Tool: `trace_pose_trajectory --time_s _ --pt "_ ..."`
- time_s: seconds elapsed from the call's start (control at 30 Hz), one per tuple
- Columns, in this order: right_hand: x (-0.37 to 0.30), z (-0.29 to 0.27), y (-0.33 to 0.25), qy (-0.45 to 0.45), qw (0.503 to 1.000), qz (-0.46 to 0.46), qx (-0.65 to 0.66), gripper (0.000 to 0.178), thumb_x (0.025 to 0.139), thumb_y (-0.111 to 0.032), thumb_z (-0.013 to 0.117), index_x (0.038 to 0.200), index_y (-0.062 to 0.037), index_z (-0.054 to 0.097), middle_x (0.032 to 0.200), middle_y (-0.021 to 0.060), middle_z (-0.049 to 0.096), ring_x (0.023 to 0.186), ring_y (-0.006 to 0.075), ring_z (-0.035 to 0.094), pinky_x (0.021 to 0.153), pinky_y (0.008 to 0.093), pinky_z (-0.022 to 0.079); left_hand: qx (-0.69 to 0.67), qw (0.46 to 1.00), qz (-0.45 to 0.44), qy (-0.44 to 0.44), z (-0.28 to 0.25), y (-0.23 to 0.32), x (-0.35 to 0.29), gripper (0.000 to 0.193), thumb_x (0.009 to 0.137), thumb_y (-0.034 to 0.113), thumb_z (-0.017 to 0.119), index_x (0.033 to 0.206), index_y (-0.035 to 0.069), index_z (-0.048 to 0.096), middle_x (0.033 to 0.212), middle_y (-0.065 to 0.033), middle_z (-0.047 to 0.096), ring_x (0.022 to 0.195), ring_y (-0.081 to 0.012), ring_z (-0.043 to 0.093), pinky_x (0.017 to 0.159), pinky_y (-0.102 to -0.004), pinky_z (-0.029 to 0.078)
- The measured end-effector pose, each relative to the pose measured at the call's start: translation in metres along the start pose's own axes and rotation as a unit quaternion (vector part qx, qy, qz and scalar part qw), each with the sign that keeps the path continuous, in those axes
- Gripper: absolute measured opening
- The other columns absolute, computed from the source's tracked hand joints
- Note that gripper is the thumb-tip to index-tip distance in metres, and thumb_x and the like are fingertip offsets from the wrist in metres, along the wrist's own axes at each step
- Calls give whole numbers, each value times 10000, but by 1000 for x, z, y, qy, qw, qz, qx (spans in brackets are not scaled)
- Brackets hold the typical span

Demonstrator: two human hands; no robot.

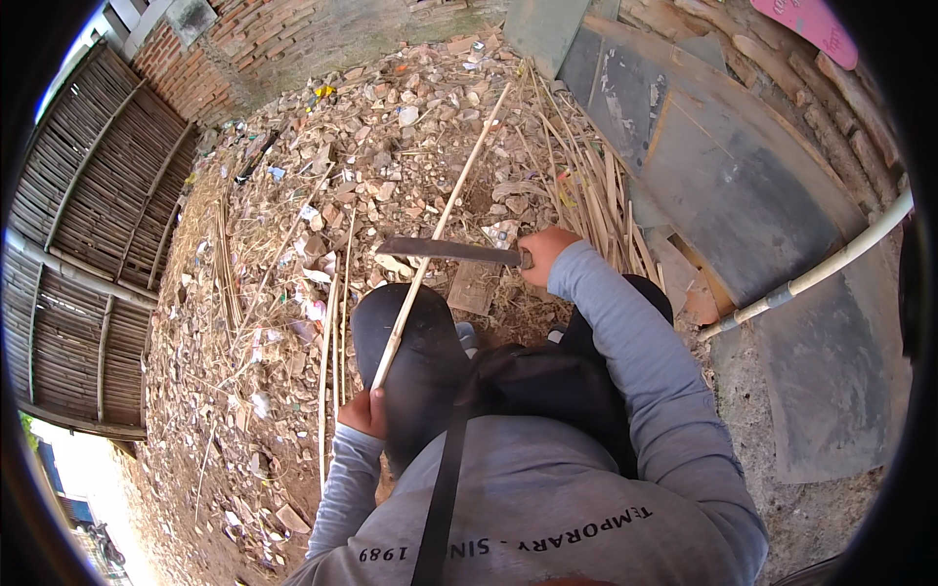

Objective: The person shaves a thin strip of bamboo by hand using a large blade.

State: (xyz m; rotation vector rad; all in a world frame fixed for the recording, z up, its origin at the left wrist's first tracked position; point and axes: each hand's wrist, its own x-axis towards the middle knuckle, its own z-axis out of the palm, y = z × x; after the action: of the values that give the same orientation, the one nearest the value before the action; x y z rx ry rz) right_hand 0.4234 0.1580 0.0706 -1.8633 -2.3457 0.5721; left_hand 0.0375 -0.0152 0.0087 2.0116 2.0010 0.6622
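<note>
My left hand (363,413) is closed round the near end of a long, pale bamboo strip (457,191). The strip slants away over my left knee to the rubble beyond. My right hand (547,255) grips a machete (451,250) by its handle, which the fingers mostly hide. Its dark, flat blade points left and lies across the strip ahead of my knees. Whether the edge bites into the bamboo, I cannot tell.
Broken brick and litter (391,137) cover the ground. Split bamboo strips (596,186) lie in a bundle at the right, others (332,361) beside my left leg. Dark boards (743,186) and a pale pole (831,264) are at the right. A bamboo fence (93,186) stands left.
</note>
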Motion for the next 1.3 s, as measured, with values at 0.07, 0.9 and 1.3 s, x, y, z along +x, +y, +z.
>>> trace_pose_trajectory --time_s 0.07,0.9,1.3 --pt "5 5 4 -23 1000 2 -4 276 719 -300 653 924 -117 673 907 148 672 877 324 645 805 425 511 -14 1000 3 2 -3 6 1 441 940 361 492 679 11 554 554 -224 539 512 -409 557 482 -466 418" --pt "6 15 9 11 1000 -13 22 301 716 -316 687 899 -78 658 833 153 664 830 332 643 764 431 508 -9 1000 -24 -10 -6 12 1 475 937 410 478 671 21 539 558 -230 525 538 -426 552 506 -482 419" --pt "13 29 24 15 999 -17 38 340 711 -327 689 959 -94 674 855 159 667 850 344 639 777 419 510 5 999 -33 -20 -7 14 2 500 937 430 474 671 13 544 571 -236 539 554 -432 562 514 -487 423"
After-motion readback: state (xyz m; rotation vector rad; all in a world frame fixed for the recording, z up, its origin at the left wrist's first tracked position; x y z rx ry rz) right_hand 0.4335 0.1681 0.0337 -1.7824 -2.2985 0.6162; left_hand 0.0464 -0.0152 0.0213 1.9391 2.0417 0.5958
